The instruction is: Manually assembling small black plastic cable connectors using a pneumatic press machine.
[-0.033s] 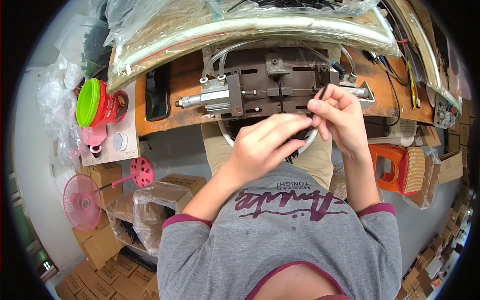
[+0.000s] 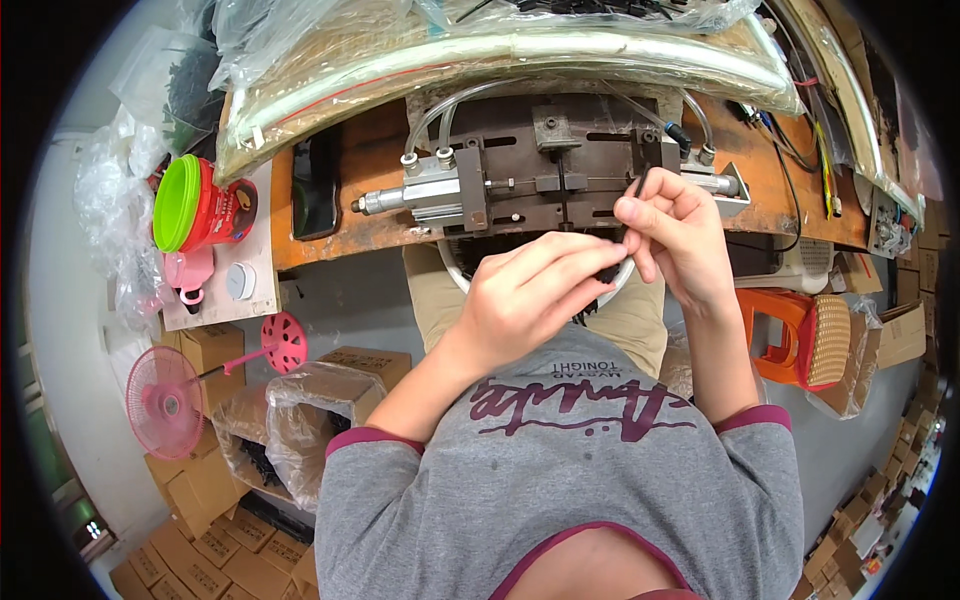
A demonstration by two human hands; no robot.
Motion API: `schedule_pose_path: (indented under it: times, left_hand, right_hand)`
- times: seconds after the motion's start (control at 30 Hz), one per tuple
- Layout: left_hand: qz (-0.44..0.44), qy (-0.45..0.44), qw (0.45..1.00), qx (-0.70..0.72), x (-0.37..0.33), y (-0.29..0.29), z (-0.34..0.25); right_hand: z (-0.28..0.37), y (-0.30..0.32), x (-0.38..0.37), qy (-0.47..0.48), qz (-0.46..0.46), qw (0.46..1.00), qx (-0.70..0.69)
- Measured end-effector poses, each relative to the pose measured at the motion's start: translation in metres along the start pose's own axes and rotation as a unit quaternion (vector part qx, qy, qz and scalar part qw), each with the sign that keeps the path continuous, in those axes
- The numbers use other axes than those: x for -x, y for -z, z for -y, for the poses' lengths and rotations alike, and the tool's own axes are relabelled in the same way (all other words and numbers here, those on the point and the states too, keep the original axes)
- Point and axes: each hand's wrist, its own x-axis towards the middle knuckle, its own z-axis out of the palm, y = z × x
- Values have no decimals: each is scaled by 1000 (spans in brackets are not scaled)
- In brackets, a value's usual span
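My left hand (image 2: 530, 290) is closed, palm down, over several small black pieces (image 2: 608, 272) that show under its fingers; their exact kind cannot be made out. My right hand (image 2: 680, 235) pinches a thin black strip (image 2: 640, 186) that sticks up past the thumb. The fingertips of both hands meet or nearly meet at the strip's lower end, which the fingers hide. Beneath the hands, a white-rimmed round container (image 2: 455, 265) rests at my lap, mostly covered. Just beyond lies a dark metal clamping fixture (image 2: 520, 130) with a silver air cylinder (image 2: 435, 200) on its left.
A phone (image 2: 315, 190) lies left of the fixture, near a red tub with a green rim (image 2: 178, 205). A plastic-wrapped shelf edge (image 2: 500, 50) overhangs the back. Clear hoses (image 2: 440, 105) arch over the fixture. An orange stool (image 2: 785, 335) and pink fan (image 2: 165, 405) stand lower down.
The black strip in my right hand has tipped slightly to a more upright angle. My left fingers have shifted a little; the rest looks the same.
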Motion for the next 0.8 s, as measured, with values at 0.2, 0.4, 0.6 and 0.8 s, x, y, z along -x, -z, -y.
schedule_pose_path:
  times: [0.2, 0.4, 0.6, 0.8]
  left_hand:
    - [-12, 7, 998, 54, 3, 8, 2]
    - [-15, -8, 999, 43, 7, 8, 2]
    - [-24, -15, 1000, 7, 7, 8, -1]
    - [-55, 26, 998, -16, 8, 12, 2]
  right_hand:
    - [10, -4, -5, 15, 35, 999, 7]
    - [8, -5, -3, 17, 49, 999, -11]
    - [4, -9, 2, 13, 43, 999, -28]
    - [11, -21, -4, 1, 28, 991, 133]
